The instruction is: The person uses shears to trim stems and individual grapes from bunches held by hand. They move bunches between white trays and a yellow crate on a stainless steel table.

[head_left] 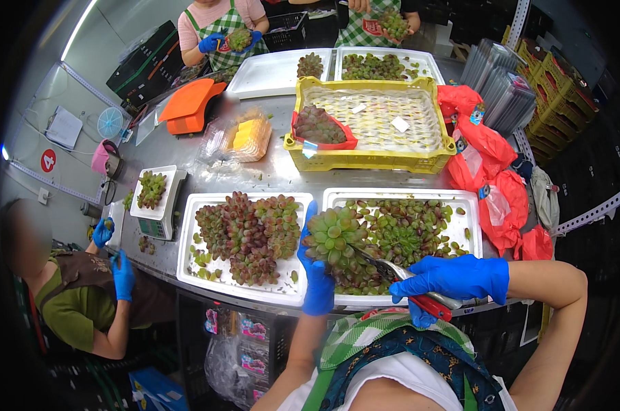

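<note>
My left hand (316, 282), in a blue glove, is closed around a bunch of green grapes (336, 236) and holds it up over the right white tray (469, 236). My gloved right hand (454, 277) grips red-handled pruning shears (430, 305), whose blades reach into the lower right side of the bunch. Loose grapes (426, 222) and a greener cluster lie in the tray below. In the left white tray (190, 270) rest several reddish-green grape bunches (241, 229) and some loose grapes. The blade tips are partly hidden by grapes.
A yellow crate (371, 162) with netted padding and a dark bunch stands beyond the trays. Red bags (491, 181) crowd the right. A scale (160, 218) bears grapes at left. Co-workers stand left and across the table; two far white trays (272, 75) lie before them.
</note>
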`<move>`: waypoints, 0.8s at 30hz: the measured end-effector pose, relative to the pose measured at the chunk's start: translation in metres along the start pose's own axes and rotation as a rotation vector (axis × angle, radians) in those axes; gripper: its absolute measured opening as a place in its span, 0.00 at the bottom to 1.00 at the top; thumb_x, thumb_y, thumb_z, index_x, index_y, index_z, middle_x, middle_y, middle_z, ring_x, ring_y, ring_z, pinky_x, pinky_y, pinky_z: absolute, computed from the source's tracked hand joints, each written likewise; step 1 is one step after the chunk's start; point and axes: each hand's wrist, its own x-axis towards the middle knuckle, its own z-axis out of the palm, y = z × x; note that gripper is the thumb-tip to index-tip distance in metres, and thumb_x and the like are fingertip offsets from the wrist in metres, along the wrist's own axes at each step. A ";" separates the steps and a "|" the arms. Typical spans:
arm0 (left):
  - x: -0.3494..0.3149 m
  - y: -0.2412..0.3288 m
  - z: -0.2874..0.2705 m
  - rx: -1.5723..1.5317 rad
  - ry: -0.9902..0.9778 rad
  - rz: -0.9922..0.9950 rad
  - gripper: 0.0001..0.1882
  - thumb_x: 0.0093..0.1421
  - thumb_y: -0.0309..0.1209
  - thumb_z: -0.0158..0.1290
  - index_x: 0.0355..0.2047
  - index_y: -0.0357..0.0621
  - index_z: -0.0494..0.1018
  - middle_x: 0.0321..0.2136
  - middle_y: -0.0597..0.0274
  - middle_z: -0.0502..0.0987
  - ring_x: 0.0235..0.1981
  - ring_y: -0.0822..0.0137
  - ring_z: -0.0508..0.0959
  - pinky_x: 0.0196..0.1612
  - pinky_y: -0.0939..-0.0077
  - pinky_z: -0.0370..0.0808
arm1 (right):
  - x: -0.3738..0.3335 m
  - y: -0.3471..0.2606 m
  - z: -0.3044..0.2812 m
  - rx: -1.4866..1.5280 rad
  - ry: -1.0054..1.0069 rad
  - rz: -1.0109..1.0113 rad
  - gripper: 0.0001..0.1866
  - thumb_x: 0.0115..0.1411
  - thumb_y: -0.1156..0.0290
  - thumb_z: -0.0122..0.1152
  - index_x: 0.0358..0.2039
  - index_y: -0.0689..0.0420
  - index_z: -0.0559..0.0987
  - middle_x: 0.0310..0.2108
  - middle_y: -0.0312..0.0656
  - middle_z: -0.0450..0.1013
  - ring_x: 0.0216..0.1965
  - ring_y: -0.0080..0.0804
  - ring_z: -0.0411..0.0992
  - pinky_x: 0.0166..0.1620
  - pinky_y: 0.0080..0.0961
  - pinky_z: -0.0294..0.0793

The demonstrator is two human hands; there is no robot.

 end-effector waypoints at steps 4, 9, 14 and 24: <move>-0.001 0.001 0.004 0.014 0.008 0.051 0.25 0.61 0.33 0.38 0.58 0.40 0.52 0.49 0.49 0.65 0.47 0.57 0.70 0.51 0.62 0.68 | 0.002 0.003 -0.002 -0.120 0.041 -0.027 0.27 0.54 0.46 0.51 0.20 0.62 0.75 0.18 0.42 0.72 0.18 0.26 0.69 0.21 0.22 0.66; -0.002 -0.005 -0.002 0.007 0.063 -0.066 0.36 0.57 0.51 0.38 0.59 0.43 0.47 0.54 0.52 0.59 0.51 0.57 0.66 0.53 0.62 0.65 | -0.006 -0.007 -0.003 -0.224 0.109 -0.027 0.27 0.53 0.46 0.53 0.22 0.63 0.75 0.17 0.41 0.71 0.18 0.25 0.69 0.22 0.21 0.66; -0.001 -0.001 -0.007 -0.295 0.116 -0.173 0.48 0.49 0.67 0.38 0.61 0.47 0.43 0.56 0.47 0.56 0.49 0.53 0.67 0.50 0.55 0.67 | -0.022 0.000 -0.012 -0.261 0.159 -0.016 0.25 0.54 0.47 0.53 0.31 0.62 0.72 0.19 0.41 0.71 0.20 0.23 0.69 0.24 0.20 0.67; -0.003 -0.001 -0.026 -0.675 -0.224 -0.358 0.50 0.46 0.61 0.46 0.61 0.49 0.40 0.56 0.46 0.55 0.51 0.51 0.65 0.50 0.56 0.66 | -0.024 0.018 -0.008 -1.035 0.652 -0.598 0.26 0.46 0.52 0.60 0.40 0.57 0.71 0.28 0.50 0.73 0.28 0.47 0.72 0.31 0.33 0.72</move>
